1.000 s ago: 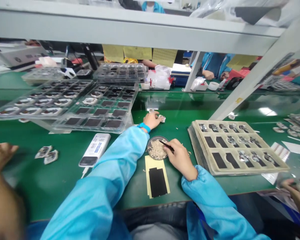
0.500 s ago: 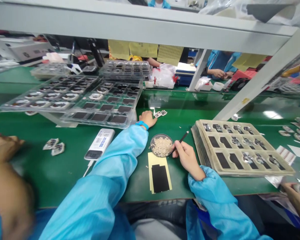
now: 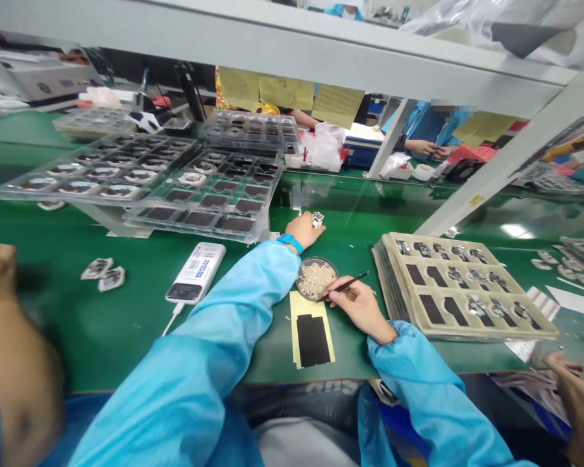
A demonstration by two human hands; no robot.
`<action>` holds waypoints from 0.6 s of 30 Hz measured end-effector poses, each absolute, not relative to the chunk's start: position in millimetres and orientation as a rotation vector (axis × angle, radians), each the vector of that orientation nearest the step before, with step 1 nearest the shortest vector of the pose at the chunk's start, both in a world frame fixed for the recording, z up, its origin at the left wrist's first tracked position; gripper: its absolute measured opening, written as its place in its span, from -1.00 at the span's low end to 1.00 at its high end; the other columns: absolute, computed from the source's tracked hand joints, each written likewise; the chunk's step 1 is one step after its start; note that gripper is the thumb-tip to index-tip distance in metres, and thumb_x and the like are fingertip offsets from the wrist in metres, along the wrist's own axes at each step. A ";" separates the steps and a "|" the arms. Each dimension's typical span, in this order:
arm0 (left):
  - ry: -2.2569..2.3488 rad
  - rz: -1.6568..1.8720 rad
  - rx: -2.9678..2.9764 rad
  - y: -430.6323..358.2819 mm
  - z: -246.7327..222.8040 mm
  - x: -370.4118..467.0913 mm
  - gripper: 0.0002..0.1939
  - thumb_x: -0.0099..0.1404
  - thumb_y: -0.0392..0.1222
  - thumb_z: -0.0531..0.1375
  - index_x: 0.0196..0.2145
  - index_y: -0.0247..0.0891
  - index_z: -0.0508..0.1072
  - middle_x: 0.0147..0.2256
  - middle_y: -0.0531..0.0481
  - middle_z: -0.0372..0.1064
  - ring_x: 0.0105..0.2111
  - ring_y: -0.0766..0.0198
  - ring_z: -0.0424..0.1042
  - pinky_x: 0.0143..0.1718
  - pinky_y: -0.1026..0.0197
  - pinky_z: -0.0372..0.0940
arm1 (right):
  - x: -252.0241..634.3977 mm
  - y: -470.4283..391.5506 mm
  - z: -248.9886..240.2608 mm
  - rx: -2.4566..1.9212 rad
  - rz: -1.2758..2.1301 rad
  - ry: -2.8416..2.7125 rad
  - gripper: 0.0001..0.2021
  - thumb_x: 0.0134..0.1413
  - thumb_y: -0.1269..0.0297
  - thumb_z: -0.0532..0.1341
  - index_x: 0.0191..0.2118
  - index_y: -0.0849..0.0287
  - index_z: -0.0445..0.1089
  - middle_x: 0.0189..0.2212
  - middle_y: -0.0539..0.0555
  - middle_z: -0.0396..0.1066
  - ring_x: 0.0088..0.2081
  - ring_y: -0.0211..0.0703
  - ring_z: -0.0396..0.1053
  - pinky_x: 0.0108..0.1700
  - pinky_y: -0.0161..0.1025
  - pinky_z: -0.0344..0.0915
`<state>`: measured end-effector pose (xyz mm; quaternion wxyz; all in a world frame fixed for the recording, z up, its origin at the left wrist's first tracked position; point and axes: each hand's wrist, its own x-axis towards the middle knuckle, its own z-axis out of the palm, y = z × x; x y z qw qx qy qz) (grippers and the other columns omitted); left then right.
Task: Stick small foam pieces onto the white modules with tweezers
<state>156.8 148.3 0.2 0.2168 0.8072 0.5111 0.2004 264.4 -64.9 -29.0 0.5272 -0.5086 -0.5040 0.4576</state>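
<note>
My left hand point(image 3: 305, 230), with a blue wristband, reaches to the small white-and-metal parts point(image 3: 317, 220) at the back of the green table; its fingers are bent over them and partly hidden. My right hand point(image 3: 357, 303) pinches dark tweezers point(image 3: 345, 285), whose tip points at the near right edge of a round dish point(image 3: 316, 279) full of small pale pieces. Just in front of the dish, a black rectangular piece point(image 3: 314, 340) lies on yellow paper point(image 3: 299, 303).
Clear trays point(image 3: 194, 220) stand raised at the back left. A power bank point(image 3: 194, 274) with a cable lies left of my left sleeve. Stacked beige trays point(image 3: 467, 327) are at the right. Other people's arms show at both sides, with a slanted post point(image 3: 496, 162) behind.
My left hand has shifted right, over the white-and-metal parts. The tweezers in my right hand now lie flatter, tip at the dish edge. The view has turned slightly.
</note>
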 end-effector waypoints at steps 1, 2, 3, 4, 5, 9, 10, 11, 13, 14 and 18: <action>1.377 0.569 2.220 135.2 5.4 147.5 -0.55 0.25 0.05 0.27 -0.04 -0.32 0.38 -0.15 -0.20 0.46 -0.12 0.04 0.44 -0.12 0.12 0.27 | 263.3 -68.0 -32.6 -1.213 1.117 -1.214 -0.68 0.01 0.05 0.38 -0.26 0.19 0.41 -0.32 0.10 0.50 -0.34 -0.19 0.46 -0.27 -0.21 0.44; 1.333 0.584 2.205 120.0 10.2 135.8 -0.54 0.22 0.06 0.29 -0.04 -0.29 0.36 -0.17 -0.13 0.48 -0.17 0.12 0.45 -0.18 0.18 0.28 | 262.3 -70.8 -36.2 -1.220 1.129 -1.225 -0.69 0.02 0.08 0.38 -0.25 0.19 0.41 -0.30 0.10 0.50 -0.32 -0.18 0.47 -0.25 -0.20 0.44; 1.287 0.596 2.195 102.9 14.5 122.3 -0.53 0.20 0.08 0.31 -0.06 -0.25 0.36 -0.19 -0.06 0.48 -0.21 0.18 0.46 -0.22 0.23 0.28 | 261.4 -73.2 -39.8 -1.236 1.127 -1.236 -0.71 0.03 0.10 0.38 -0.24 0.19 0.41 -0.30 0.10 0.50 -0.31 -0.17 0.47 -0.24 -0.21 0.44; 1.233 0.608 2.181 84.4 18.0 107.7 -0.52 0.16 0.12 0.33 -0.09 -0.22 0.37 -0.22 -0.02 0.48 -0.24 0.20 0.45 -0.27 0.25 0.27 | 260.7 -74.9 -43.1 -1.260 1.116 -1.245 -0.72 0.04 0.11 0.38 -0.24 0.19 0.41 -0.32 0.09 0.50 -0.32 -0.18 0.47 -0.25 -0.21 0.43; 1.145 0.624 2.132 65.2 20.3 93.1 -0.52 0.13 0.13 0.35 -0.13 -0.21 0.39 -0.25 -0.01 0.48 -0.28 0.20 0.45 -0.32 0.25 0.27 | 260.1 -76.0 -45.9 -1.287 1.102 -1.256 -0.73 0.07 0.12 0.36 -0.23 0.19 0.40 -0.34 0.09 0.49 -0.34 -0.18 0.47 -0.26 -0.22 0.43; 0.937 0.584 1.693 -5.4 13.2 49.9 -0.71 0.29 0.00 0.24 -0.12 -0.19 0.40 -0.35 0.01 0.45 -0.36 0.24 0.44 -0.36 0.25 0.31 | 258.4 -76.1 -49.9 -1.383 1.020 -1.323 -0.75 0.11 0.12 0.33 -0.23 0.20 0.40 -0.37 0.09 0.48 -0.37 -0.17 0.46 -0.28 -0.20 0.43; 0.897 0.569 1.538 -18.5 7.0 44.9 -0.72 0.33 -0.01 0.20 -0.10 -0.21 0.38 -0.36 0.00 0.45 -0.37 0.24 0.44 -0.37 0.24 0.34 | 258.1 -75.8 -49.2 -1.395 1.001 -1.346 -0.76 0.11 0.12 0.33 -0.23 0.19 0.40 -0.36 0.09 0.48 -0.37 -0.17 0.45 -0.28 -0.20 0.43; 0.875 0.569 1.408 -29.2 -0.3 42.0 -0.71 0.34 -0.01 0.18 -0.09 -0.23 0.37 -0.36 -0.01 0.45 -0.37 0.24 0.45 -0.38 0.24 0.36 | 257.8 -75.6 -48.1 -1.402 0.983 -1.366 -0.76 0.12 0.13 0.33 -0.23 0.19 0.41 -0.35 0.09 0.48 -0.36 -0.17 0.45 -0.28 -0.21 0.42; 0.896 0.603 1.252 -43.5 -16.4 40.5 -0.70 0.33 -0.03 0.20 -0.09 -0.26 0.34 -0.36 -0.03 0.45 -0.38 0.25 0.47 -0.41 0.26 0.39 | 257.5 -75.3 -45.5 -1.406 0.965 -1.394 -0.78 0.12 0.14 0.32 -0.24 0.19 0.42 -0.34 0.08 0.47 -0.36 -0.18 0.45 -0.29 -0.23 0.42; 0.931 0.630 1.221 -47.5 -23.9 40.9 -0.69 0.32 -0.03 0.20 -0.09 -0.27 0.33 -0.35 -0.03 0.46 -0.39 0.25 0.49 -0.44 0.28 0.38 | 257.6 -75.4 -44.4 -1.408 0.961 -1.404 -0.79 0.12 0.15 0.32 -0.24 0.19 0.42 -0.34 0.07 0.47 -0.36 -0.19 0.45 -0.28 -0.24 0.42; 1.039 0.664 1.230 -51.2 -41.3 42.6 -0.71 0.34 -0.04 0.18 -0.09 -0.26 0.30 -0.31 -0.03 0.47 -0.42 0.25 0.54 -0.58 0.38 0.28 | 258.3 -77.7 -42.0 -1.360 0.995 -1.374 -0.84 0.15 0.21 0.31 -0.26 0.19 0.41 -0.35 0.07 0.47 -0.37 -0.21 0.46 -0.29 -0.25 0.43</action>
